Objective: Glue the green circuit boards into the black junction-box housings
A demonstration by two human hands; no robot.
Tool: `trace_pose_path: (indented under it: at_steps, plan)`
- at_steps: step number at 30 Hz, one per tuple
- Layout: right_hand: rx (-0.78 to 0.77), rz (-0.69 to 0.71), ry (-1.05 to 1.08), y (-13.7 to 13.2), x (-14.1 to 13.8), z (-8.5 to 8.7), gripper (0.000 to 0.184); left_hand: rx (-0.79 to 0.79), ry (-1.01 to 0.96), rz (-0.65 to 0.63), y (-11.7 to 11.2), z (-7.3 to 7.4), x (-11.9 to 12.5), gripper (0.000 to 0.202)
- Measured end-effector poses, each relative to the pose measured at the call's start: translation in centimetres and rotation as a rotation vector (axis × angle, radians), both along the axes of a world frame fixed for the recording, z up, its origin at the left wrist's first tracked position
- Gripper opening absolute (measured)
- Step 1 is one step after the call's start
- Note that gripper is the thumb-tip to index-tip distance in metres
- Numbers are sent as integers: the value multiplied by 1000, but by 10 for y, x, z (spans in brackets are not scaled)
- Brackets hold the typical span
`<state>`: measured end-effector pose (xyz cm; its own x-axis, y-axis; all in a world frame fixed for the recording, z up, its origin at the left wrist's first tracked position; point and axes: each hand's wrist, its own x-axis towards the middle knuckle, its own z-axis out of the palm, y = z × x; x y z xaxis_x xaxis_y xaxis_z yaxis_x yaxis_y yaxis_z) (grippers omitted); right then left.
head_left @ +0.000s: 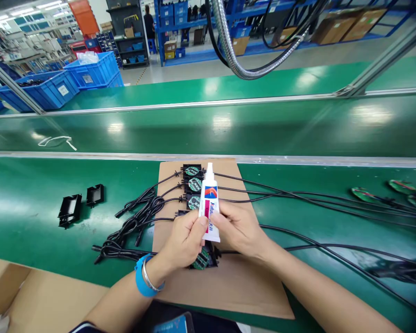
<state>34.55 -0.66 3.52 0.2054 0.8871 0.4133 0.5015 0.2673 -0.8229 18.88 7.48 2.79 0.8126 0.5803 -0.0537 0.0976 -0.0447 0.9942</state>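
Two loose black plastic housings (pixel 69 210) sit far left on the green bench mat (pixel 27 222), side by side, not touching. Behind them on the far side of the line are blue crates (pixel 90 71).

Next right is a bundle of black cables (pixel 135 224), looped, plug ends pointing left, with leads running onto a cardboard sheet (pixel 235 282).

At the top of the sheet are three housings with round green PCBs (pixel 194 185), stacked in a column, each with its cable attached. A fourth is just below, mostly hidden by the fingers.

Left hand (pixel 185 240) – blue wristband (pixel 142 277) and a metal bangle on the wrist – has thumb and fingers closed on the lower left side of the adhesive tube (pixel 210 206).

The tube is white with a red/blue label. It stands near upright over the middle of the sheet, nozzle cap up, crimped end down between the two hands.

Right hand (pixel 241 229) is clamped on the same tube from the right, thumb pressed on the lower label. Both grips are tight and both are on the bottom third.

Directly under the hands another green PCB in its housing (pixel 203 259) lies on the cardboard – partly covered by the left hand.

Further right, long black leads (pixel 315 203) fan out across the mat to the frame edge. Loose green boards (pixel 364 194) lie at their far ends, blurred.

Behind all of it the conveyor belt (pixel 229 129) runs the full width, with a flexible metal hose (pixel 235 60) hanging above it.
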Motion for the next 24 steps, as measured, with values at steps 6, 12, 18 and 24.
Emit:
trace_pose_path:
  at_steps: [6,12,18,24]
  plan:
    - [311,64,-913,6,12,28,48,39,69,52,-7,10,-3,49]
    - [120,188,-408,62,35,36,38,-315,-74,55,-13,10,-31,53]
    - [104,-42,546,161,65,27,39,-374,55,-79,3,2,-41,40]
    - [-17,-51,707,197,66,1,57,-429,131,-184,7,-13,-51,45]
